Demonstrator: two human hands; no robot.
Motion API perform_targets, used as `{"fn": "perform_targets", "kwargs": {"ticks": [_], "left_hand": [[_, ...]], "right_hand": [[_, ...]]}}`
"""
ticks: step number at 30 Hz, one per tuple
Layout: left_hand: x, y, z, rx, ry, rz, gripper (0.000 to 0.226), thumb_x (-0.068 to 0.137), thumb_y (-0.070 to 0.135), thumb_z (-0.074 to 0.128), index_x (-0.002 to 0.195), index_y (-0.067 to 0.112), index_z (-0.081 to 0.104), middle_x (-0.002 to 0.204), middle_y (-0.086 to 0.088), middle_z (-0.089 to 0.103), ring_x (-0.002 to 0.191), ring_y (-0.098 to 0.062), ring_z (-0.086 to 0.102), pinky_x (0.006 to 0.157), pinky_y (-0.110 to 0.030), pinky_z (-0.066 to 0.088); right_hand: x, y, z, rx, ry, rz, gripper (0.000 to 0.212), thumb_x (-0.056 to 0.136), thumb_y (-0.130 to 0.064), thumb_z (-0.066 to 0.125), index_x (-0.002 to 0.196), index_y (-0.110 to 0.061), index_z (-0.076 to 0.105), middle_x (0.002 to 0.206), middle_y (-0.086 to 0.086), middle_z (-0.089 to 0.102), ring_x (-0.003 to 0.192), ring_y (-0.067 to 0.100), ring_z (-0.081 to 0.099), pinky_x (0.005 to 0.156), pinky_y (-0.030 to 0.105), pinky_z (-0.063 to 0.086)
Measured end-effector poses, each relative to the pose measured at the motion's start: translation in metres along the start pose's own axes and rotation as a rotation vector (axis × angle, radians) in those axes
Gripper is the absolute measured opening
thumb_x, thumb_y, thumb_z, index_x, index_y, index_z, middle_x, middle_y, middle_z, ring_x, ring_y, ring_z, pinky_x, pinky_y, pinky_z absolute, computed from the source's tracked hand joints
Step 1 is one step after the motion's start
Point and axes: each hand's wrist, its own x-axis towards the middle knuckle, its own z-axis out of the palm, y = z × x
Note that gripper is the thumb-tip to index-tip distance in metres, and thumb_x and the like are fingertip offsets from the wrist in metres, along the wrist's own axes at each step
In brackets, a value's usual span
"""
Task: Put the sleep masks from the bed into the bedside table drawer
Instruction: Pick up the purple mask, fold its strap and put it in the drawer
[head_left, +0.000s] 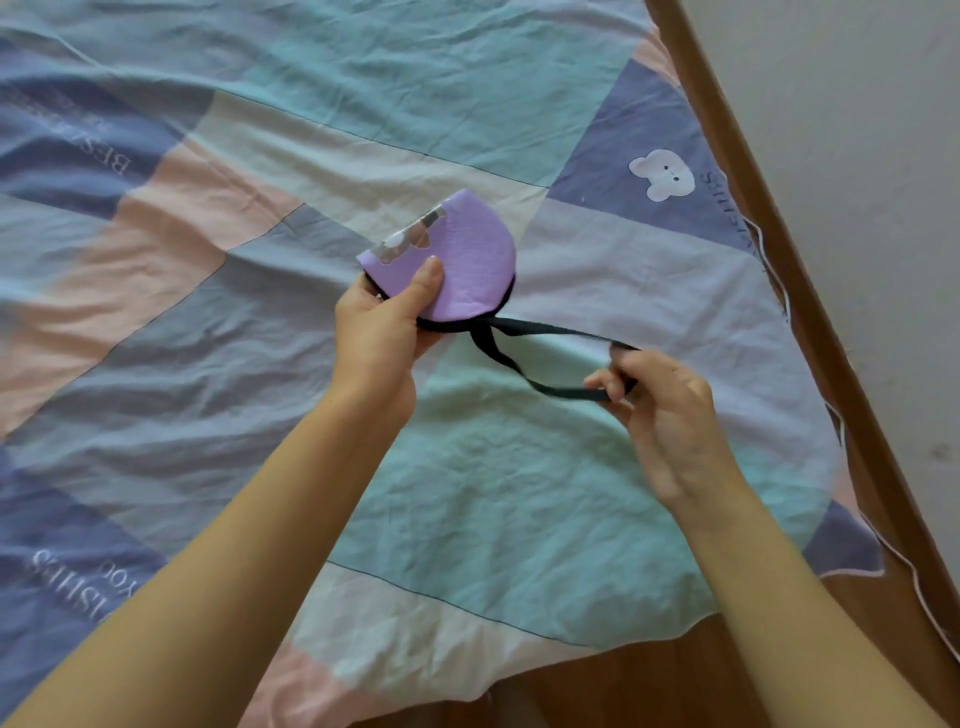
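Over on the left lies the patchwork bedsheet of pale blue, pink, teal and lavender cotton (156, 322), creased and spread flat across the bed. Above its middle the left hand (382, 325) holds a folded lilac sleep mask of soft padded fabric (462, 260), raised a little off the sheet — thumb pressed on the upper face, the other fingers curled underneath, so it is gripping the mask's body. The mask looks doubled over into a half-round, with a dark edging along its curved rim and a small printed pattern showing at the folded edge.

From the mask's lower edge a thin black elastic strap (511, 358) runs out in a loop towards the right. The right hand (670, 410) has the far end of that loop — fingers (615, 387) curled and pinching it, the strap drawn fairly taut between the two hands.

My guess is that this is a very light, limp thing: it will flop if held by one corner, and the strap will dangle and could snag on a drawer edge. Nothing fragile about it, and the cloth does not look slippery. The padded body is the sensible place to take hold, with the strap gathered against it or tucked in.

Further right, a white bear motif (662, 174) sits on a blue patch, then the brown wooden bed frame (737, 130) and a pale wall beyond. No bedside table or drawer is in view.
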Motion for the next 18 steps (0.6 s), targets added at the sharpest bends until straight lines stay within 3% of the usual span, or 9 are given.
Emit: {"fn": "perform_targets", "kwargs": {"ticks": [3, 5, 9, 10, 12, 14, 15, 16, 18], "left_hand": [[0.001, 0.002, -0.007, -0.084, 0.064, -0.016, 0.029, 0.089, 0.003, 0.059, 0.117, 0.004, 0.055, 0.093, -0.002, 0.066, 0.065, -0.007, 0.07, 0.053, -0.022, 0.055], [0.001, -0.005, -0.011, -0.047, 0.072, -0.024, 0.031, 0.088, 0.002, 0.06, 0.119, 0.004, 0.055, 0.101, -0.005, 0.065, 0.074, -0.01, 0.07, 0.057, -0.023, 0.056], [-0.005, -0.027, -0.018, 0.045, 0.023, -0.059, 0.028, 0.086, 0.005, 0.063, 0.114, 0.009, 0.06, 0.103, -0.005, 0.067, 0.091, -0.018, 0.066, 0.066, -0.024, 0.056], [-0.008, -0.031, -0.018, 0.052, -0.005, -0.066, 0.026, 0.086, 0.006, 0.063, 0.111, 0.011, 0.061, 0.102, -0.004, 0.068, 0.091, -0.018, 0.067, 0.067, -0.024, 0.055], [-0.012, -0.033, -0.018, 0.046, -0.048, -0.061, 0.024, 0.087, 0.006, 0.063, 0.109, 0.015, 0.061, 0.102, -0.002, 0.069, 0.092, -0.016, 0.067, 0.07, -0.025, 0.055], [-0.011, -0.03, -0.018, 0.013, -0.063, -0.046, 0.025, 0.087, 0.007, 0.062, 0.111, 0.016, 0.06, 0.105, -0.002, 0.068, 0.093, -0.016, 0.067, 0.072, -0.027, 0.056], [-0.01, -0.027, -0.019, -0.006, -0.056, -0.037, 0.026, 0.088, 0.008, 0.061, 0.113, 0.015, 0.059, 0.108, -0.003, 0.067, 0.094, -0.016, 0.067, 0.074, -0.028, 0.056], [-0.007, -0.023, -0.02, -0.023, -0.041, -0.024, 0.029, 0.088, 0.007, 0.061, 0.116, 0.013, 0.058, 0.11, -0.004, 0.066, 0.095, -0.016, 0.066, 0.075, -0.03, 0.057], [-0.002, -0.015, -0.024, -0.045, 0.003, 0.001, 0.031, 0.088, 0.006, 0.06, 0.118, 0.01, 0.055, 0.11, -0.004, 0.065, 0.094, -0.016, 0.066, 0.075, -0.03, 0.058]], "right_hand": [[-0.01, -0.001, -0.006, 0.279, -0.225, 0.132, 0.022, 0.058, -0.028, 0.078, 0.051, -0.02, 0.058, 0.057, -0.005, 0.058, 0.086, 0.016, 0.068, 0.093, 0.037, 0.045], [-0.015, 0.0, -0.002, 0.538, -0.298, 0.19, 0.019, 0.06, -0.037, 0.073, 0.057, -0.02, 0.063, 0.058, -0.006, 0.059, 0.086, 0.016, 0.067, 0.095, 0.038, 0.046], [-0.008, -0.007, 0.009, 0.81, -0.312, 0.155, 0.045, 0.083, -0.041, 0.043, 0.121, -0.024, 0.061, 0.119, -0.006, 0.067, 0.117, 0.01, 0.058, 0.107, 0.037, 0.037], [-0.003, -0.008, 0.011, 0.652, -0.27, 0.129, 0.047, 0.088, -0.042, 0.039, 0.13, -0.027, 0.052, 0.132, -0.008, 0.06, 0.126, 0.008, 0.052, 0.109, 0.038, 0.034], [0.004, -0.002, 0.015, -0.058, -0.166, 0.013, 0.042, 0.098, -0.044, 0.033, 0.138, -0.034, 0.041, 0.136, -0.025, 0.051, 0.126, -0.008, 0.045, 0.113, 0.032, 0.031], [0.009, 0.006, 0.015, -0.814, -0.185, -0.171, 0.038, 0.099, -0.045, 0.035, 0.129, -0.03, 0.051, 0.097, -0.047, 0.056, 0.093, -0.028, 0.048, 0.102, 0.022, 0.037], [0.011, 0.01, 0.013, -1.032, -0.259, -0.205, 0.036, 0.097, -0.048, 0.037, 0.114, -0.026, 0.061, 0.075, -0.042, 0.058, 0.073, -0.022, 0.051, 0.091, 0.028, 0.041], [0.011, 0.012, 0.01, -1.111, -0.347, -0.179, 0.04, 0.095, -0.051, 0.04, 0.096, -0.022, 0.067, 0.065, -0.03, 0.061, 0.061, -0.011, 0.052, 0.081, 0.032, 0.041], [0.004, 0.008, 0.005, -0.874, -0.508, -0.029, 0.045, 0.089, -0.053, 0.05, 0.069, -0.016, 0.069, 0.06, -0.002, 0.064, 0.063, 0.003, 0.059, 0.081, 0.031, 0.042]]}}
